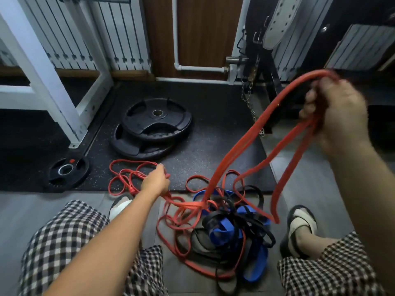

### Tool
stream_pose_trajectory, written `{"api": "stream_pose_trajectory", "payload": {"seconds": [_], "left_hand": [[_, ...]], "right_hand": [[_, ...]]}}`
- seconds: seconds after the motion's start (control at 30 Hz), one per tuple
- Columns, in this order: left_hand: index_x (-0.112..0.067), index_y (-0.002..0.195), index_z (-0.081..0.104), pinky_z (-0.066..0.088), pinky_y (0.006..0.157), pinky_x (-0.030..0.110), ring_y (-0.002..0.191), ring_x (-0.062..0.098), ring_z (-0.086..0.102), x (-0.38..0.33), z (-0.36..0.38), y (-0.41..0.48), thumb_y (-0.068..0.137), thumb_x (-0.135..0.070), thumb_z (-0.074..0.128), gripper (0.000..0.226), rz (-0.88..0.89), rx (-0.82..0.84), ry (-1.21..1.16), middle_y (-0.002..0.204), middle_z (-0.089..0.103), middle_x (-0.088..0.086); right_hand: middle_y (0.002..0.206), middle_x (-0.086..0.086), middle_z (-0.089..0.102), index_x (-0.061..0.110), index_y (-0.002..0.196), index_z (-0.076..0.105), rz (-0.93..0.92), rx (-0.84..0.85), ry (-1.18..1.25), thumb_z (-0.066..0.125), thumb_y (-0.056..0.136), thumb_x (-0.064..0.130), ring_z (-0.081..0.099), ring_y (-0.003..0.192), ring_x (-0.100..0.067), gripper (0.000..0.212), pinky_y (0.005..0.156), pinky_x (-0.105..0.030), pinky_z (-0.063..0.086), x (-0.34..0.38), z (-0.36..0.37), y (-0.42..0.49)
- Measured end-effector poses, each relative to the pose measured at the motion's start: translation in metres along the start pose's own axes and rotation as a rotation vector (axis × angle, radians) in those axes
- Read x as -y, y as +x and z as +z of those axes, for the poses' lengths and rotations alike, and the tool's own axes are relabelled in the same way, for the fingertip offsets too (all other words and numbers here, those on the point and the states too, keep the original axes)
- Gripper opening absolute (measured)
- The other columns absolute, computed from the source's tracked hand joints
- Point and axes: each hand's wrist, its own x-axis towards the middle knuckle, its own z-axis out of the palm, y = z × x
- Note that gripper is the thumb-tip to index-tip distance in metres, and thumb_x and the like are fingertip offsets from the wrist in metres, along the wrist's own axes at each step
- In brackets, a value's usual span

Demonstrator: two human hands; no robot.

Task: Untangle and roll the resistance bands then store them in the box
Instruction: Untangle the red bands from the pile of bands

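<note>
A person is sitting in checked shorts (70, 242), two knees showing at 7 and 5 o'clock. Two feet are resting on the grey floor (310, 178), one in the left slipper (119, 207) and one in the right slipper (302, 222). Between them, at 6 o'clock, the resistance bands (213, 212) are lying in one knotted heap on the floor. Red, blue (222, 233) and black (252, 226) strands are crossing each other, three colours in all; how many separate bands there are I cannot tell.

At 7 o'clock the left grip (157, 181) is reaching low over the near edge of the black mat (213, 135). Its fingers are curling round one red strand that is running back into the heap. Just beyond it, at 8 o'clock, thin red loops (119, 176) are lying loosely on the mat.

At 2 o'clock the right grip (335, 116), blurred, is raised well above the floor and is clenching a bundle of red band (226, 159) loops. Several red lengths are hanging from it down to the heap, one loop dangling beside the right slipper.

Farther off, three weight plates are resting on the mat: two big plates (154, 124) stacked at 10 o'clock and one small plate (66, 171) at 9 o'clock. One chain (249, 99) is hanging at 1 o'clock. One white frame (53, 82) is standing at 10 o'clock, and one white belt (282, 20) is hanging at 1 o'clock.
</note>
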Motion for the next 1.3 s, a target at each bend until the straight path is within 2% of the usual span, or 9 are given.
{"api": "stream_pose_trajectory", "payload": {"seconds": [0.17,0.3,0.43,0.57,0.83,0.9,1.0,1.1,1.3], "left_hand": [[-0.017,0.085,0.05,0.031,0.04,0.019,0.041,0.01,0.05,-0.052,-0.044,-0.027,0.082,0.007,0.048,0.025,0.118,0.049,-0.756,0.072,0.055,0.008],[-0.016,0.086,0.051,0.033,0.035,0.012,0.038,0.002,0.05,-0.068,-0.079,-0.049,0.087,0.007,0.046,0.024,0.133,0.098,-1.165,0.055,0.058,-0.002],[-0.014,0.087,0.053,0.04,0.035,0.012,0.042,0.0,0.054,-0.074,-0.091,-0.058,0.091,0.003,0.045,0.019,0.11,0.174,-1.339,0.053,0.061,-0.005],[-0.011,0.088,0.053,0.037,0.033,0.011,0.036,0.002,0.05,-0.077,-0.095,-0.062,0.092,0.001,0.044,0.016,0.112,0.231,-1.397,0.054,0.061,-0.003],[-0.003,0.097,0.046,0.03,0.031,0.014,0.027,0.007,0.033,-0.064,-0.095,-0.055,0.092,0.001,0.039,0.009,0.118,0.193,-1.587,0.042,0.049,0.001],[-0.006,0.086,0.046,0.028,0.03,0.014,0.027,0.006,0.033,-0.066,-0.096,-0.057,0.093,-0.001,0.039,0.011,0.088,0.207,-1.692,0.039,0.043,-0.001],[-0.01,0.069,0.046,0.027,0.028,0.012,0.026,0.005,0.031,-0.073,-0.096,-0.063,0.094,-0.004,0.037,0.027,0.045,0.256,-1.824,0.038,0.039,-0.003],[-0.009,0.055,0.045,0.024,0.026,0.012,0.024,0.005,0.028,-0.078,-0.101,-0.07,0.095,-0.005,0.034,0.042,0.045,0.313,-1.951,0.038,0.034,-0.002],[-0.008,0.066,0.054,0.025,0.031,0.013,0.028,0.006,0.033,-0.071,-0.099,-0.063,0.092,-0.005,0.042,0.029,0.086,0.249,-1.78,0.043,0.043,0.0]], "right_hand": [[0.08,-0.005,0.053,0.014,0.088,0.052,0.36,0.299,-0.809,0.063,0.081,0.018,0.053,0.074,-0.023,0.013,0.069,-0.034,0.041,-0.102,-0.017,-0.038],[0.124,-0.011,0.041,0.018,0.137,0.03,0.434,0.64,-1.297,0.073,0.074,0.039,0.054,0.112,-0.033,0.079,0.091,-0.035,0.044,-0.146,-0.009,-0.09],[0.143,0.001,0.024,0.032,0.146,0.016,0.216,0.744,-1.086,0.075,0.073,0.037,0.047,0.122,-0.022,0.094,0.097,-0.031,0.04,-0.158,0.02,-0.105],[0.139,0.005,0.042,0.026,0.139,0.037,0.158,0.827,-0.908,0.074,0.075,0.033,0.043,0.127,-0.012,0.074,0.103,-0.029,0.037,-0.169,0.054,-0.107],[0.103,0.006,0.052,0.031,0.1,0.049,0.367,0.586,-0.389,0.053,0.074,0.04,0.048,0.077,-0.001,0.028,0.077,-0.024,0.041,-0.168,0.077,-0.139],[0.089,0.009,0.052,0.029,0.097,0.052,0.403,0.704,-0.285,0.055,0.075,0.033,0.048,0.069,-0.007,0.023,0.066,-0.024,0.042,-0.156,0.079,-0.144],[0.109,0.007,0.042,0.023,0.126,0.04,0.3,0.867,-0.479,0.07,0.078,0.02,0.05,0.084,0.002,0.057,0.072,-0.009,0.043,-0.152,0.087,-0.156],[0.114,0.003,0.045,0.023,0.133,0.031,0.211,0.564,-0.657,0.074,0.074,0.027,0.053,0.091,-0.01,0.074,0.084,-0.025,0.045,-0.157,0.095,-0.158],[0.083,-0.008,0.059,0.01,0.079,0.062,0.211,0.672,-0.767,0.058,0.086,0.022,0.058,0.082,-0.023,0.015,0.076,-0.037,0.046,-0.157,0.095,-0.14]]}}
